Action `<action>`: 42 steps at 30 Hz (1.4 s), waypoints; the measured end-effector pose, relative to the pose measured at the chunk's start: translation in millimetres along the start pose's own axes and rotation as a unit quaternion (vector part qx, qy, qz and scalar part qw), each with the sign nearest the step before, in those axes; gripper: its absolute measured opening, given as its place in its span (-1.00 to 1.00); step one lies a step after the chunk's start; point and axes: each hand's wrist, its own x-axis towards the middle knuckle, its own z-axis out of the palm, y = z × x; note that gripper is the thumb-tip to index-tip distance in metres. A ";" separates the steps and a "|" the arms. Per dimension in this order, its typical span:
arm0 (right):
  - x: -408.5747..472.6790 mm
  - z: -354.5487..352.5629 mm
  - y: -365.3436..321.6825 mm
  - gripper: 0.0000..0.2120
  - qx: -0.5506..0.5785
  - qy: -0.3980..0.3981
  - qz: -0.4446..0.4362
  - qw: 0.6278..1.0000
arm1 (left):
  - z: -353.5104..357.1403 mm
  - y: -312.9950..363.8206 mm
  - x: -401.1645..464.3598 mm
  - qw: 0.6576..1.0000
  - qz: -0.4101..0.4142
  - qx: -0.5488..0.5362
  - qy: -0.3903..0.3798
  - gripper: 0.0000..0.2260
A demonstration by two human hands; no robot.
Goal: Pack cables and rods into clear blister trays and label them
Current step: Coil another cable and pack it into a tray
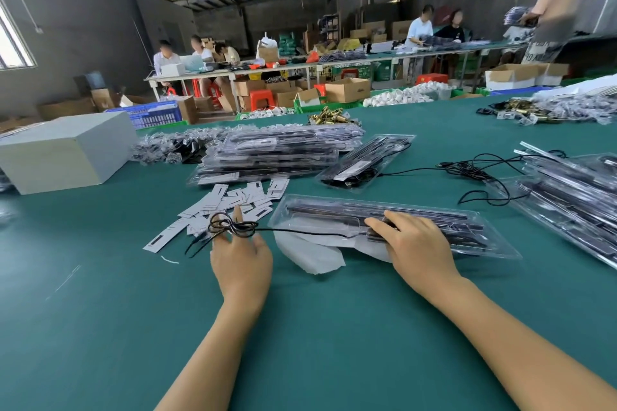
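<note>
Both forearms reach straight out over the green surface [100,327]. The left hand [240,257] lies palm down with its fingers spread, and a small coil of black cable [232,227] is looped around the fingertips; one finger points up through the loops. From that coil the cable runs off toward 3 o'clock to the right hand [415,243]. The right hand rests palm down on the near end of a clear blister tray [334,210], fingers curved over the dark parts inside; whether they pinch the cable there I cannot tell.

That tray lies lengthwise in front of the person and holds long dark rods [384,212] side by side. Its near edge sits partly on a crumpled white sheet [310,252].

At 11 o'clock from the left hand, a scatter of white labels [230,202] lies just beside the tray. Further off at 12 o'clock is a stack of filled trays [277,153], and to its right a single tray [365,160] with rods and cable in it. Loose black cables [474,167] trail at 2 o'clock toward another heap of trays [574,190] at 3 o'clock. A pale box [63,152] sits at 10 o'clock.
</note>
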 end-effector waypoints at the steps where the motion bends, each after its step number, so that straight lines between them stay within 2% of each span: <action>1: 0.5 1.6 0.9 -0.42 0.001 -0.013 -0.002 1.000 | -1.7 -2.6 1.8 0.999 -0.026 -0.025 -0.004 -0.75; 2: 0.3 3.7 1.4 -0.45 0.004 -0.030 -0.002 1.000 | -3.4 -5.4 3.8 0.997 -0.057 -0.057 -0.006 -0.78; 4: 0.0 9.2 3.6 -0.52 0.004 -0.069 -0.005 0.998 | -8.9 -8.2 7.2 0.981 -0.137 -0.134 0.009 -0.69; 7: 0.1 12.2 9.7 -0.58 0.031 -0.088 0.004 0.996 | -15.8 -16.2 14.3 0.952 -0.219 -0.209 0.052 -0.67; 11: 2.9 9.9 18.7 -0.49 0.034 -0.115 0.019 0.993 | -23.1 -26.2 27.9 0.914 -0.308 -0.248 0.093 -0.81; 13: 4.2 8.4 23.4 -0.42 0.051 -0.133 0.033 0.989 | -26.3 -25.0 27.6 0.918 -0.307 -0.220 0.122 -0.83; 15: 4.4 7.7 27.0 -0.33 0.071 -0.151 0.046 0.985 | -27.5 -17.1 19.1 0.940 -0.236 -0.198 0.147 -0.81; 17: 4.3 7.5 27.7 -0.29 0.080 -0.160 0.049 0.983 | -24.9 -5.7 8.5 0.968 -0.115 -0.171 0.141 -0.77; 19: 5.0 8.0 28.8 -0.29 0.087 -0.165 0.050 0.981 | -17.8 1.1 -0.2 0.993 0.030 -0.091 0.072 -0.82; 21: 6.0 6.8 30.8 -0.33 0.100 -0.178 0.056 0.977 | -6.9 0.1 -6.4 0.989 0.149 0.000 -0.013 -0.85; 22: 6.2 6.4 33.3 -0.35 0.100 -0.189 0.061 0.975 | -2.4 -2.3 -9.6 0.982 0.178 0.040 -0.049 -0.83; 25: 5.2 6.7 44.0 -0.36 0.064 -0.210 0.083 0.972 | 0.9 -8.1 -9.6 0.966 0.200 0.109 -0.121 -0.71; 27: 4.0 7.9 48.7 -0.36 0.051 -0.203 0.114 0.971 | -0.6 -12.1 -2.8 0.955 0.231 0.125 -0.138 -0.65; 29: 3.7 9.7 48.6 -0.36 0.046 -0.193 0.138 0.970 | -3.0 -14.5 3.3 0.942 0.261 0.151 -0.146 -0.65; 31: 4.7 9.8 45.7 -0.36 0.044 -0.192 0.150 0.969 | -4.7 -18.3 7.4 0.945 0.238 0.163 -0.156 -0.72; 33: 6.4 5.8 42.0 -0.38 0.046 -0.200 0.161 0.965 | -6.8 -19.4 8.1 0.954 0.198 0.171 -0.144 -0.81; 36: 8.5 -4.2 29.3 -0.40 0.051 -0.192 0.133 0.971 | -7.2 -10.4 2.3 0.964 0.221 0.130 -0.072 -0.83; 39: 6.7 -15.5 -3.2 -0.40 0.138 -0.077 0.016 0.987 | -9.5 8.0 -8.8 0.962 0.268 0.037 -0.047 -0.84; 40: 6.4 -18.2 -16.1 -0.42 0.159 -0.024 -0.025 0.987 | -10.3 13.1 -13.2 0.953 0.298 0.033 -0.044 -0.83; 42: 6.3 -20.2 -39.7 -0.48 0.133 0.068 -0.093 0.984 | -11.4 21.8 -21.1 0.925 0.376 0.034 -0.030 -0.79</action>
